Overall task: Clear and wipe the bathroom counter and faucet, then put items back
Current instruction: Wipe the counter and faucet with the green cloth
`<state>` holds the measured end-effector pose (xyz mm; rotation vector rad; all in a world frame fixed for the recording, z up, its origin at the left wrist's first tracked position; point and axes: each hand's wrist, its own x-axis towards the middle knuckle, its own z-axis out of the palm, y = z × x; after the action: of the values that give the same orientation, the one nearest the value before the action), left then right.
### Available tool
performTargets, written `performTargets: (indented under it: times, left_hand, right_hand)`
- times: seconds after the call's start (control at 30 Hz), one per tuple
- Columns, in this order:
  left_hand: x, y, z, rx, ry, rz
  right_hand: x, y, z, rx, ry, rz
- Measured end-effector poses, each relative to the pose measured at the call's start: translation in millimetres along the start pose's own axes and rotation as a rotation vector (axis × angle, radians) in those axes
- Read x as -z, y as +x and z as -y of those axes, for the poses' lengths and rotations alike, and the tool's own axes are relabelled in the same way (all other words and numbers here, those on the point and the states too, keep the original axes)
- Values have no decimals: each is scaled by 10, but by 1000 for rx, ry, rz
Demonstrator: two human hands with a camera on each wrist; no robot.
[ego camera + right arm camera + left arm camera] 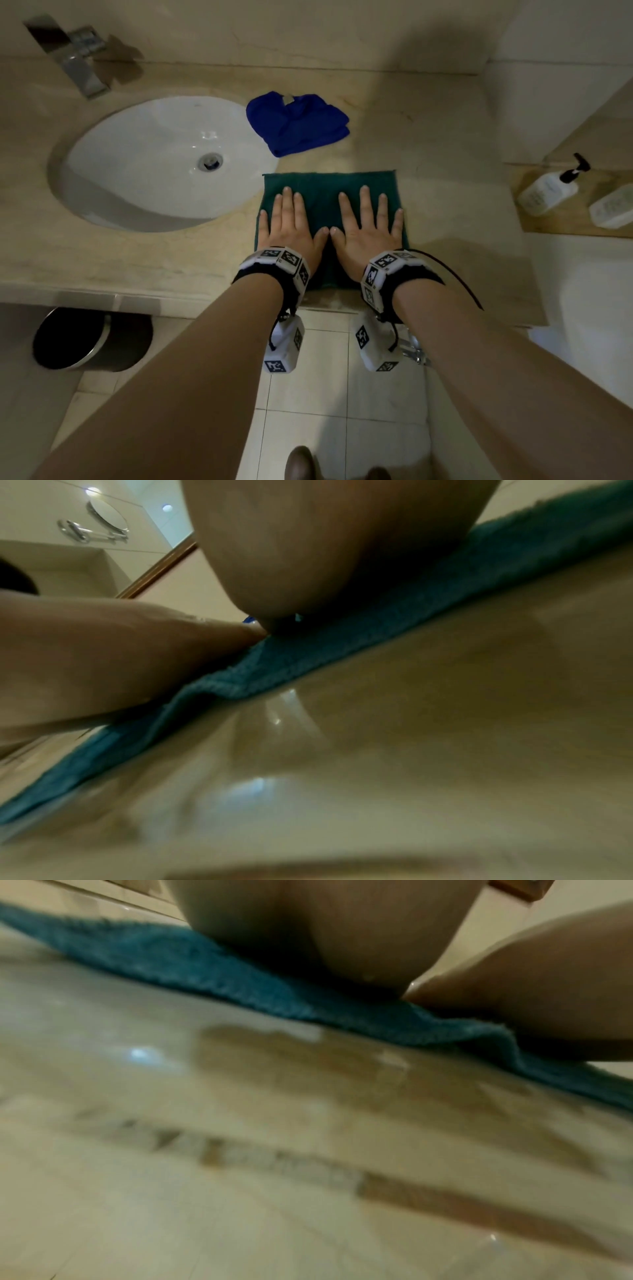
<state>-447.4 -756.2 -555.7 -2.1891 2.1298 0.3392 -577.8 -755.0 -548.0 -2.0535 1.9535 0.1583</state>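
Hands flat: I have my left hand (pixel 289 226) and right hand (pixel 368 228) spread wide, palms down, fingers straight, thumbs touching, pressing the green cloth (pixel 325 185) onto the counter (pixel 137 260) just right of the sink (pixel 137 164). Blue cloth (pixel 298 123) lies bunched behind it. Faucet (pixel 78 65) stands at back left; two bottles (pixel 548 192) sit on a wooden tray (pixel 565 224), far right.

Cloth (pixel 329 192) right of sink (pixel 164 161), towel (pixel 298 123) behind
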Motion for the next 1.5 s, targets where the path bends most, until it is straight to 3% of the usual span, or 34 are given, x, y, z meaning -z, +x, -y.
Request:
performTargets:
  times: [0.3, 0.57, 1.17, 1.5]
  left_hand:
    - [-82, -518, 75, 5, -16, 9]
    - [-139, -691, 271, -13, -55, -13]
    - [-22, -560, 1335, -95, -40, -3]
    - [-23, -528, 1852, -81, -7, -101]
  right_hand:
    - [-180, -472, 93, 8, -29, -19]
    - [-255, -570, 354, -37, -34, -38]
    - [-577, -492, 1361, -102, -29, -252]
    - [-651, -469, 1849, -83, -14, -298]
